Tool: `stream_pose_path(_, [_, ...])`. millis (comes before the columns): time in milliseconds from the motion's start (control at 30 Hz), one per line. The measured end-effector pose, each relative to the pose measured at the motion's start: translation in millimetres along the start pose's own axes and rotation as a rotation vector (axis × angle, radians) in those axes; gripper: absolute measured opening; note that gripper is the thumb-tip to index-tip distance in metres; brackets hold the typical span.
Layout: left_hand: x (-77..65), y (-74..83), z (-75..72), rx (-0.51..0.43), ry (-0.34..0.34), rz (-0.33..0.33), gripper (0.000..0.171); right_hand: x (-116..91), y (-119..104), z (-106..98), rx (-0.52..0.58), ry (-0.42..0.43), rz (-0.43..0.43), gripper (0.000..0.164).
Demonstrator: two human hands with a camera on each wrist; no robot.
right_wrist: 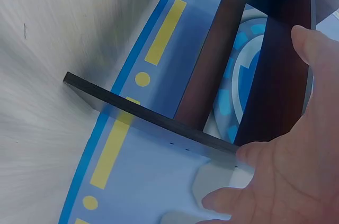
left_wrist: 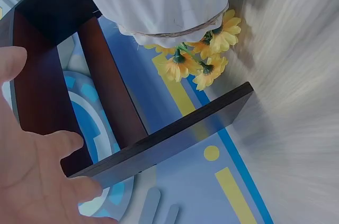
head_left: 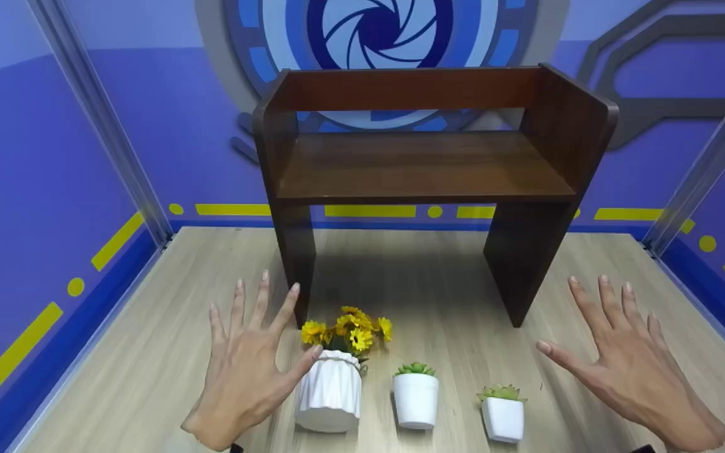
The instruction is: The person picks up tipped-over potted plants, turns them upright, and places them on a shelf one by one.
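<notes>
My left hand is spread with straight fingers at the left, beside a white fluted vase of yellow flowers. In the head view its thumb tip overlaps the vase's rim; the left wrist view shows the vase apart from the palm. My right hand is likewise spread and holds nothing. Nearest to it stands a small succulent in a squarish white pot. Another succulent, in a round white pot, stands between that one and the vase.
Behind the plants a dark brown wooden shelf stands on the light wood table, its two side panels reaching the tabletop. Blue printed walls enclose the left, back and right, with metal posts at the corners.
</notes>
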State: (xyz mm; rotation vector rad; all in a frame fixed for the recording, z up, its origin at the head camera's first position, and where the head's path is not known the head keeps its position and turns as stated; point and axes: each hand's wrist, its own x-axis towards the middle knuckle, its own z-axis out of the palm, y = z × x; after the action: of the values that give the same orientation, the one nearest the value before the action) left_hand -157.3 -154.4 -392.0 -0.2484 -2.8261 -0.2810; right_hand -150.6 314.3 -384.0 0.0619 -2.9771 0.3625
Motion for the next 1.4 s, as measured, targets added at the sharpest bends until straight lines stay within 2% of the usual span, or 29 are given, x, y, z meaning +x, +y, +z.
stream_pose_path(167, [2.4, 0.3, 0.5, -0.069, 0.033, -0.029, 0.084, 1.8, -1.3, -0.1, 0.029, 0.019, -0.023, 0.104])
stream_pose_path(400, [10.7, 0.6, 10.1, -0.213, 0.219, -0.052, 0.076, 1.4, -5.1, 1.4, 0.128, 0.107, -0.027, 0.092])
stream_pose_path(533, [18.4, 0.7, 14.6, -0.316, 0.274, -0.09, 0.069, -0.5, -10.4, 2.6, 0.156, 0.178, -0.022, 0.085])
stream_pose_path(633, [23.2, 0.1, 15.8, -0.379, 0.264, -0.123, 0.069, -1.1, -16.0, 4.4, 0.172, 0.172, 0.001, 0.084])
stream_pose_path(767, [26.5, 0.8, 15.1, -0.456, 0.181, -0.166, 0.076, -1.0, -24.6, 8.7, 0.189, 0.107, 0.048, 0.087])
stream_pose_path(867, [30.5, 2.0, 15.6, -0.507, 0.147, -0.174, 0.079, -1.5, -29.1, 12.5, 0.209, 0.096, 0.054, 0.085])
stream_pose_path(1000, [39.6, 2.5, 18.9, -0.569, 0.183, -0.139, 0.076, -2.5, -32.7, 18.9, 0.217, 0.089, 0.066, 0.081])
stream_pose_path(1233, [56.4, -1.4, 23.6, -0.654, 0.178, -0.082, 0.079, -4.3, -35.2, 30.5, 0.233, 0.006, 0.092, 0.079])
stream_pose_path(1400, [67.2, -1.2, 24.4, -0.712, 0.231, -0.045, 0.075, -5.8, -39.7, 35.9, 0.214, -0.079, 0.107, 0.079])
